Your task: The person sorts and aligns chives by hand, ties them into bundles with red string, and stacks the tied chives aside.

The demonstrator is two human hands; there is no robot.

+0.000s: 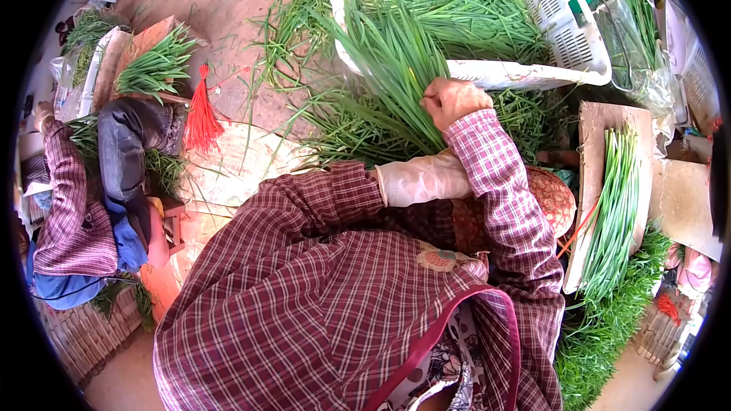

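Note:
A bunch of long, flat green chives (400, 68) slants in front of me, its leaf tips resting over the rim of a white plastic basket (525, 74). My right hand (455, 100) is bare, with its fingers curled closed at the right side of the bunch. Beneath my right wrist lies my left hand (425, 180), covered in a thin whitish glove. Its fingers are hidden behind my right sleeve, as are the lower ends of the bunch. More chives (464, 11) fill the basket.
At right, a bundle of chives (615, 198) lies on a board (592, 133) above a green heap (609, 342). A co-worker (84, 213) sits at left near a board with chives (156, 65) and a red tassel (202, 118). Loose chives (293, 38) litter the floor.

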